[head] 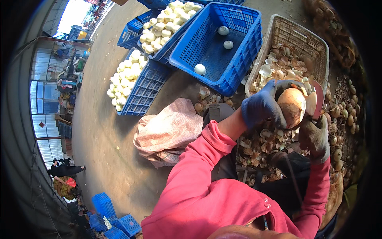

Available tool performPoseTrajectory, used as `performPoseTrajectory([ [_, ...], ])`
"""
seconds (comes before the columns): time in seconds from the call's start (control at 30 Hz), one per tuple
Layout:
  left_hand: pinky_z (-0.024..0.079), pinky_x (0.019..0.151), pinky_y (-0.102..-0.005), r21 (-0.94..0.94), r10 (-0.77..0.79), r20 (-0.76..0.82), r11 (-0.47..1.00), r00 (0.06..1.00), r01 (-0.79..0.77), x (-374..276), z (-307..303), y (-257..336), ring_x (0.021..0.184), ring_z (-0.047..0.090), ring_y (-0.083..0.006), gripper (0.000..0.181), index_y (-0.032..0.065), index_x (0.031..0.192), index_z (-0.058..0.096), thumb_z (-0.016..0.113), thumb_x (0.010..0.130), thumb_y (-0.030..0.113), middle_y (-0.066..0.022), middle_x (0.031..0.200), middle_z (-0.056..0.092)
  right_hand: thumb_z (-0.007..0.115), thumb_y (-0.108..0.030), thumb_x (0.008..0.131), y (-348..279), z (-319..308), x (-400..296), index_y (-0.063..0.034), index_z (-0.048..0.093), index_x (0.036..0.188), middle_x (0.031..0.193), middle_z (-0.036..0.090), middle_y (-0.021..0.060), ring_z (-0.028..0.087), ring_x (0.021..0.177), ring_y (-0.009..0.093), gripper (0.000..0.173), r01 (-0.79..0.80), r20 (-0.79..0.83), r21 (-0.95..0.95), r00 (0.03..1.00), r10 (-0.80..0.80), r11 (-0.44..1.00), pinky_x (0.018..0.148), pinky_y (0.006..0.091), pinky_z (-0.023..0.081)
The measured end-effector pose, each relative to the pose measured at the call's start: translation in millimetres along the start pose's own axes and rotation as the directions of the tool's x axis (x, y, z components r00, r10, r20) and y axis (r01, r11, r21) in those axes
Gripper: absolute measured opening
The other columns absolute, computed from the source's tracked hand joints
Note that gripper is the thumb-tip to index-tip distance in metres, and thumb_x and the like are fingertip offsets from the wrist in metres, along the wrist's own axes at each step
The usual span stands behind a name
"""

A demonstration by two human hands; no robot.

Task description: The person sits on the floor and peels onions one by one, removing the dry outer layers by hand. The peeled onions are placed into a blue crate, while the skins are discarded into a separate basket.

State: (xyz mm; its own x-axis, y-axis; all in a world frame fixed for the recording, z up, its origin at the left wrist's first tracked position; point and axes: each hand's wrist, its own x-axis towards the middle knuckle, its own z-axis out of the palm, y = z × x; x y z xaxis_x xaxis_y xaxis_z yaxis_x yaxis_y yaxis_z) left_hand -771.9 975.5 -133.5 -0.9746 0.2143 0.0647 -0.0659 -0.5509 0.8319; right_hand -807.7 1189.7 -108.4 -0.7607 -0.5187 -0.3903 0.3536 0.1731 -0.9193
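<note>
My left hand (262,105), in a blue work glove, holds a large onion (290,108) from its left side. Brown papery skin covers much of the onion, and a pale patch shows on its right. In my right hand (315,138), in a dirty greyish glove, is a knife with a curved, reddish-looking blade (319,100) standing upright beside the onion; my fingers hide its handle. A pale piece of peel (311,103) lies between onion and blade. Just beyond my hands is a dirty whitish plastic crate (323,56) with onion skins (286,64) in it.
A blue crate (191,44) holds three peeled onions. Left of it, crates full of peeled onions (167,25) stand on the concrete floor (98,119). A woven sack (170,128) lies by my left knee. Unpeeled onions (343,110) cover the ground at right. Another person (64,170) is far left.
</note>
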Motion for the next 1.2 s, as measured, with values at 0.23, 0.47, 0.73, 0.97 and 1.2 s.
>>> performPoseTrajectory([
  [0.23, 0.058, 0.076, -0.0268, 0.416, 0.158, -0.199, 0.907, 0.967, -0.062, 0, 14, -1, 0.084, 0.070, -0.0153, 0.050, -0.0041, 0.122, 0.060, 0.068, 0.072, -0.002, -0.0106, 0.099, 0.070, 0.069, -0.014, 0.093, 18, -18, 15, -0.0032, 0.064, 0.115, 0.072, 0.063, -0.0018, 0.051, 0.049, 0.005, 0.026, 0.221, -0.190, -0.015, 0.957, -0.219, 0.975, 0.042, 0.0210, 0.036],
  [0.47, 0.052, 0.100, -0.0364, 0.088, -0.021, -0.169, 0.995, 0.985, 0.036, -3, 10, -18, 0.113, 0.063, -0.0226, 0.060, -0.0061, 0.135, 0.052, 0.071, 0.081, 0.012, -0.0164, 0.126, 0.063, 0.074, -0.016, 0.092, -4, -16, 12, -0.0018, 0.066, 0.116, 0.083, 0.067, 0.0040, 0.057, 0.057, 0.007, 0.030, 0.263, -0.194, 0.142, 0.953, -0.234, 0.954, 0.047, 0.0210, 0.044],
  [0.73, 0.047, 0.106, -0.0377, 0.719, 0.326, -0.192, 0.689, 0.926, -0.094, 17, 29, -45, 0.126, 0.054, -0.0260, 0.093, -0.0029, 0.143, 0.044, 0.088, 0.062, 0.012, -0.0169, 0.138, 0.051, 0.074, -0.017, 0.091, -2, -23, 4, -0.0017, 0.065, 0.115, 0.080, 0.069, 0.0073, 0.059, 0.049, 0.011, 0.030, 0.242, -0.210, 0.500, 0.965, -0.154, 0.831, 0.043, 0.0233, 0.047],
  [0.97, 0.050, 0.100, -0.0349, 0.605, 0.211, -0.224, 0.795, 0.951, -0.034, 13, 38, -38, 0.116, 0.061, -0.0228, 0.084, -0.0042, 0.134, 0.054, 0.091, 0.060, 0.010, -0.0167, 0.129, 0.061, 0.072, -0.023, 0.093, -11, -17, -5, -0.0018, 0.068, 0.113, 0.074, 0.064, 0.0035, 0.058, 0.050, 0.008, 0.029, 0.223, -0.156, 0.167, 0.968, -0.198, 0.960, 0.042, 0.0213, 0.045],
  [1.2, 0.054, 0.090, -0.0303, 0.799, 0.275, -0.081, 0.593, 0.958, -0.102, -6, 12, -24, 0.097, 0.067, -0.0169, 0.042, -0.0015, 0.117, 0.065, 0.074, 0.076, -0.004, -0.0089, 0.108, 0.069, 0.061, -0.025, 0.100, -12, -65, -2, -0.0077, 0.067, 0.120, 0.064, 0.051, -0.0049, 0.039, 0.046, 0.003, 0.027, 0.297, -0.204, 0.123, 0.941, -0.269, 0.947, 0.039, 0.0200, 0.028],
])
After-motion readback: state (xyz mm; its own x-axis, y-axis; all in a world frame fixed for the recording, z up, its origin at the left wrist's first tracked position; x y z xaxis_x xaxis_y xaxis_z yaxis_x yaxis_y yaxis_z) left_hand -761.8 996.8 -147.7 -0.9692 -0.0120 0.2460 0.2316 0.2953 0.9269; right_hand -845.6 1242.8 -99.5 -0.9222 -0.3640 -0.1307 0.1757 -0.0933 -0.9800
